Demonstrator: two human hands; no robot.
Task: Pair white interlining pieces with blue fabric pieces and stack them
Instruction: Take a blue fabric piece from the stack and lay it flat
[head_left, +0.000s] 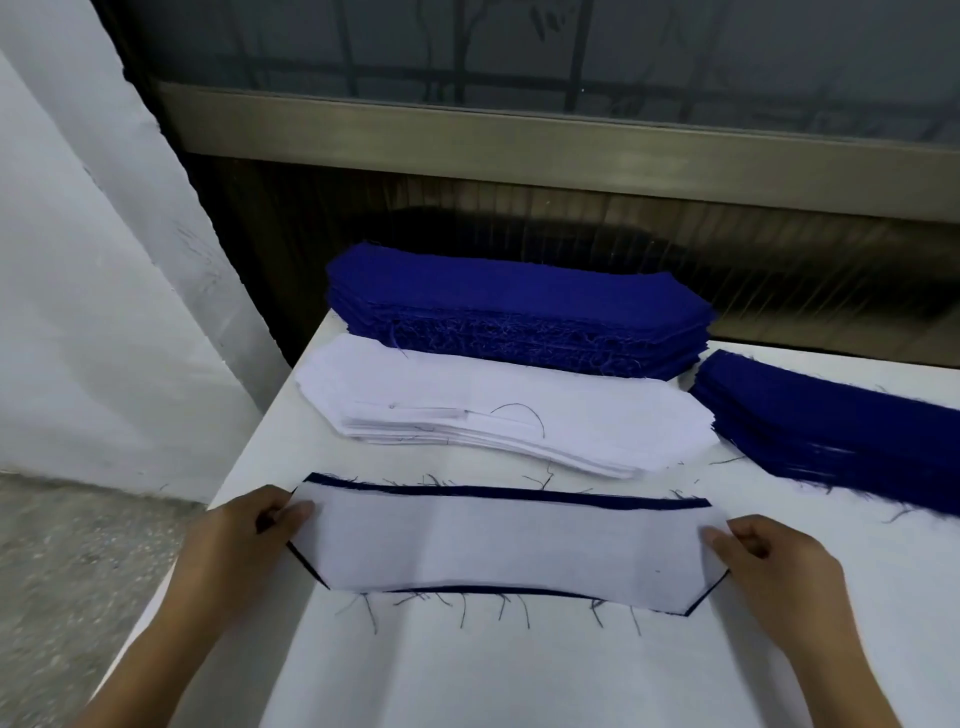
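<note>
One interlining lies atop one blue piece, long axis left to right on the near tabletop. The left hand and right hand pinch its ends. Beyond sit three stacks: white stack, rear blue stack, right blue stack.

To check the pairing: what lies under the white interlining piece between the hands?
A blue fabric piece: only its edges show around the white interlining piece; its middle is covered.
</note>
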